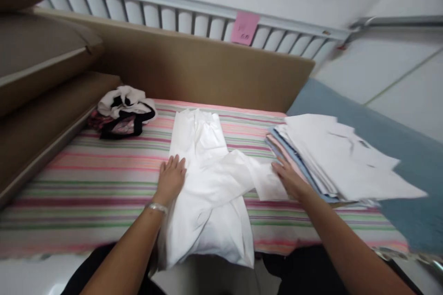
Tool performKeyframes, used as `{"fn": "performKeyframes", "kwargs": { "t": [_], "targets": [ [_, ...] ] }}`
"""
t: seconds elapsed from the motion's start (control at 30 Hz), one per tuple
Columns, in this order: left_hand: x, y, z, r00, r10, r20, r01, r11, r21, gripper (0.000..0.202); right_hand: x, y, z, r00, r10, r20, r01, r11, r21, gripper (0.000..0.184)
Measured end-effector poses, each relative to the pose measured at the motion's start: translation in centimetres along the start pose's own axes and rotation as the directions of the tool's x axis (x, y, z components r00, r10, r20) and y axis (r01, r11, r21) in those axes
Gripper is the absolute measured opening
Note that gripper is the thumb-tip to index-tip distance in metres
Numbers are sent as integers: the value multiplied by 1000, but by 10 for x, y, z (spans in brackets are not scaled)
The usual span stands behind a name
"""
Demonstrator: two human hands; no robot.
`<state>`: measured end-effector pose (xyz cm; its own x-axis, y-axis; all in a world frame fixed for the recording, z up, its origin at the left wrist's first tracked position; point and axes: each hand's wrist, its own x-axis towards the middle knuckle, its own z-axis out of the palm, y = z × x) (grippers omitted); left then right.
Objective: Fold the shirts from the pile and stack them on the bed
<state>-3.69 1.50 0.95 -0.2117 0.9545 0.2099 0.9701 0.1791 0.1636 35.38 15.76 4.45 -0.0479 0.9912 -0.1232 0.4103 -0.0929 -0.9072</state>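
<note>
We apparently arranged the sleeve [235, 175] of a white shirt [204, 189] | left hand [171, 176] flat, fingers spread | right hand [291, 179] at cuff [270, 185], pinch unclear | next likely needed straightening

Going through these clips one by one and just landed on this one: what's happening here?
A person's left hand lies flat on the left side of a white garment spread on a striped cloth. The right hand is at the end of the garment's sleeve, which points right. A stack sits to the right, a crumpled heap farther back, left.
</note>
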Motion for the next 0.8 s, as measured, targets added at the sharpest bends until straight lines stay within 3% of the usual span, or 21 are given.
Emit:
{"fn": "performKeyframes", "kwargs": {
  "t": [0.03, 0.1, 0.2, 0.27, 0.33, 0.47, 0.57, 0.67, 0.73, 0.8],
  "targets": [
    [0, 0, 0, 1000, -3, 3, 3, 1000, -11, 44, -6, 7, -1, 993, -117, 20, 119, 969, -216, 69],
    [0, 0, -1, 1000, -13, 11, 13, 999, -32, 44, -18, 23, -2, 950, -291, 111, 303, 783, -544, 75],
    [1, -2, -1, 999, -23, 26, 25, 998, -55, 44, -28, 34, -1, 888, -372, 272, 440, 513, -737, 48],
    [0, -2, -2, 999, -23, 31, 25, 997, -69, 44, -26, 26, -1, 894, -337, 295, 428, 450, -784, 35],
    [0, -3, -3, 1000, -19, 23, 21, 996, -83, 44, -16, 7, -3, 930, -263, 258, 356, 463, -812, 29],
    [-1, -4, -7, 1000, -21, 10, 22, 994, -108, 43, 4, -39, -16, 986, 3, 165, 131, 594, -794, 21],
    [-1, 0, -12, 998, -57, 26, 60, 988, -141, 44, 9, -67, -16, 987, -85, 135, 158, 625, -764, 19],
    [-6, 9, -18, 999, -31, 17, 34, 980, -194, 46, 7, -92, 14, 944, -231, 237, 331, 660, -674, 21],
    [-13, 17, -21, 999, 32, 15, -28, 974, -225, 50, 6, -109, 52, 901, -282, 329, 427, 704, -568, 26],
    [-19, 22, -21, 997, 76, 33, -66, 968, -244, 52, 9, -125, 97, 888, -303, 346, 443, 768, -463, 25]
  ]
}}
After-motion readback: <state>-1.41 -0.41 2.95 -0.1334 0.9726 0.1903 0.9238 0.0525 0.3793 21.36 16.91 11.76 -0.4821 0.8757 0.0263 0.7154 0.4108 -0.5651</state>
